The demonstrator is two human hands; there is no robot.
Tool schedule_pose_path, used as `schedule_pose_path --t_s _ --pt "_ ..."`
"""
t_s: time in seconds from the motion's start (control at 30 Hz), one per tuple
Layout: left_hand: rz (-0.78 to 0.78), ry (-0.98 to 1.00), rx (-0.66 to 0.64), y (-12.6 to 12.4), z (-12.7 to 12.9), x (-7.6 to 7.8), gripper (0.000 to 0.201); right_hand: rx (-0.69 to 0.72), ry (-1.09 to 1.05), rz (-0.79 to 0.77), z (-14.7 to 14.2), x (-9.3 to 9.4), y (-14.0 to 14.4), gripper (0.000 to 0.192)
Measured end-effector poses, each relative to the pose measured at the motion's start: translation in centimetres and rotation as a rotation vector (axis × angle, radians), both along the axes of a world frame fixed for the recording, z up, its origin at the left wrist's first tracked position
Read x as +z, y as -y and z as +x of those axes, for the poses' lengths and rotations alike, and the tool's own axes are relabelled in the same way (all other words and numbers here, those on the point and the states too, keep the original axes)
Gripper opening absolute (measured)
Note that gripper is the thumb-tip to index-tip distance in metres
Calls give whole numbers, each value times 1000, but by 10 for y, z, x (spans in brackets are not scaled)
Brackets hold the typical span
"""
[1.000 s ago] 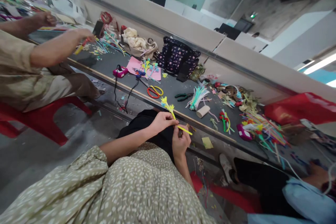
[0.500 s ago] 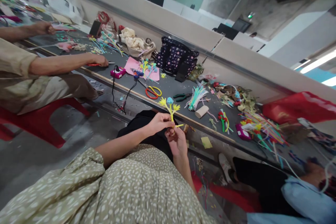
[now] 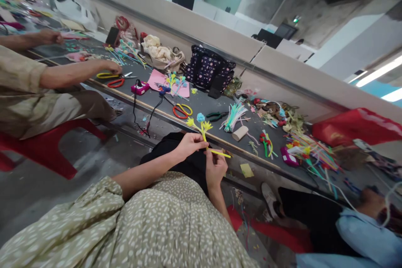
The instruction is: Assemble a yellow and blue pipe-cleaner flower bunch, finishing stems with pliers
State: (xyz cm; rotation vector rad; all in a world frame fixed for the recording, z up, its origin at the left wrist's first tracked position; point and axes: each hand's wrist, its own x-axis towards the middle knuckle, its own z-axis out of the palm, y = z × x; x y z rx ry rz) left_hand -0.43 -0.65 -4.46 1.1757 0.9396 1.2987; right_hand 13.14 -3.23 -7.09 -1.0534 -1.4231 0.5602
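Note:
Between thumb and fingers, my left hand (image 3: 190,145) pinches the stem of a pipe-cleaner flower sprig (image 3: 203,131), which has two yellow blooms and a blue one at its top. My right hand (image 3: 216,167) is closed just below it, gripping a yellow pipe cleaner (image 3: 222,153) whose free end sticks out to the right. Where the strip meets the stem, my fingers hide it. Both hands are held over my lap, in front of the table edge. Scissors with red and yellow handles (image 3: 182,111) lie on the table beyond the sprig.
On the dark table (image 3: 207,106) lie pliers (image 3: 217,115), a bundle of pipe cleaners (image 3: 234,116), a wooden cylinder (image 3: 240,133) and a corded glue gun (image 3: 163,90). A dotted bag (image 3: 210,69) stands behind. Co-workers sit on both sides; a hand (image 3: 111,67) is at the left.
The yellow pipe cleaner now extends further right from the stem, and my right hand has shifted slightly right. At left, the co-worker's scissors now lie on the table under the hand.

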Motion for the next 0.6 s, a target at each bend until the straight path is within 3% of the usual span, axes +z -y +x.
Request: schedule_pose_path --t_s 0.23,0.33,0.4,0.5,0.6 --pt "2 57 -81 0 -4 0 33 359 -695 -492 -1 -2 -6 16" --pt "-11 109 -179 1 -7 1 33 558 -860 -670 -2 0 -6 15" --pt "-30 130 -225 2 -8 3 34 625 -895 -707 -3 2 -5 15" --pt "-19 93 -212 2 -7 3 34 513 -779 -573 -5 3 -4 18" --pt "42 -37 -120 -1 -5 2 35 216 -429 -310 -2 1 -2 19"
